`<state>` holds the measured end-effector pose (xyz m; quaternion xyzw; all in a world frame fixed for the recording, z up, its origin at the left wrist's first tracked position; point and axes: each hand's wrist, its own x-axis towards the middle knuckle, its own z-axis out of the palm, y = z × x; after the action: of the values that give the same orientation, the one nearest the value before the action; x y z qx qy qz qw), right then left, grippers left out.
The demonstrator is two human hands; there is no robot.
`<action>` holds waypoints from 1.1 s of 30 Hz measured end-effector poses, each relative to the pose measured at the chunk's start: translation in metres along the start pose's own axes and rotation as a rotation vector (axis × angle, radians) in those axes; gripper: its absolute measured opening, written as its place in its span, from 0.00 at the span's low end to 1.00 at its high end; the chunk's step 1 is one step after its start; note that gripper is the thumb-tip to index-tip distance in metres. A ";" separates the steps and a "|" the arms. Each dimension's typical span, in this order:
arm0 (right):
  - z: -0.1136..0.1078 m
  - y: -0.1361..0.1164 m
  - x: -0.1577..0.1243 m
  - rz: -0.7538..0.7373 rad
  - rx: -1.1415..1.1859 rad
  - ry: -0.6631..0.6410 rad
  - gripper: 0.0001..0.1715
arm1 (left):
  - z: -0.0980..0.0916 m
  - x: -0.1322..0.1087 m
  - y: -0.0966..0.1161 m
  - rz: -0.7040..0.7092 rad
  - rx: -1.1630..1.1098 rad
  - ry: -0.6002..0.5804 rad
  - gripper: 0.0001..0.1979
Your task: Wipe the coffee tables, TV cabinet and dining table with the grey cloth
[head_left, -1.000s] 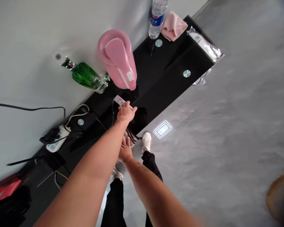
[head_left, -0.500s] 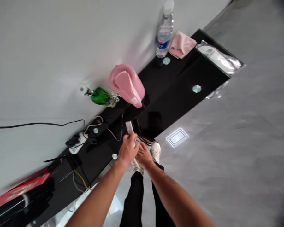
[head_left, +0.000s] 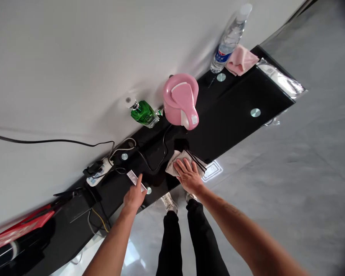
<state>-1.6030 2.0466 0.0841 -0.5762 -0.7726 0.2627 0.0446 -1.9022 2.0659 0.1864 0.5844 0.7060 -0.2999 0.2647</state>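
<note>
Black glass shelf [head_left: 227, 99]: left hand [head_left: 134, 198] clamps its fingers on a white strip [head_left: 135, 180] running ten-to-four o'clock! Right hand [head_left: 189, 177] spreads flat on a pale cloth [head_left: 175, 165].

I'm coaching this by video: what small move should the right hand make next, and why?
Probably slide the crumpled white cloth along the black glass shelf, away from the thin black cords: the right hand lies flat on it, while the left hand is occupied with the narrow pale strip.

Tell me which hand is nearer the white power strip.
Left. The left hand is a short way from the power strip; the right hand lies farther along the black shelf, on a cloth.
</note>
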 end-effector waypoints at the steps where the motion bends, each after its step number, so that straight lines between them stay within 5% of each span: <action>1: 0.001 -0.002 0.004 -0.002 -0.002 -0.003 0.44 | -0.010 0.003 0.008 0.044 -0.003 0.038 0.44; 4: 0.002 -0.007 0.011 -0.017 -0.011 0.003 0.44 | -0.031 0.024 0.043 0.200 -0.057 0.118 0.46; 8: 0.006 -0.012 0.020 -0.047 -0.011 0.011 0.45 | -0.046 0.064 0.069 0.274 0.120 0.105 0.17; 12: 0.012 -0.030 0.058 -0.154 0.037 0.031 0.44 | -0.066 0.082 0.048 0.253 0.159 0.215 0.14; 17: 0.007 -0.075 0.158 -0.192 0.160 0.100 0.42 | -0.083 0.083 0.019 0.185 0.207 0.289 0.10; 20: -0.003 -0.080 0.198 -0.196 0.176 0.118 0.42 | -0.085 0.085 0.014 0.152 0.201 0.274 0.10; 23: -0.015 -0.047 0.186 -0.265 0.138 0.126 0.42 | -0.087 0.089 0.012 0.129 0.185 0.198 0.10; 27: -0.038 0.045 0.114 -0.371 0.021 0.088 0.42 | -0.098 0.093 0.028 0.166 0.128 0.105 0.07; 30: -0.058 0.103 0.073 -0.224 -0.079 0.124 0.42 | -0.120 0.098 0.073 0.264 0.007 0.091 0.10; 33: -0.066 0.125 0.061 -0.080 -0.124 0.172 0.43 | -0.154 0.114 0.140 0.419 -0.310 0.203 0.31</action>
<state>-1.4904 2.1506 0.0695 -0.5672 -0.8030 0.1619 0.0855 -1.7879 2.2742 0.1924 0.6970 0.6303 -0.0670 0.3353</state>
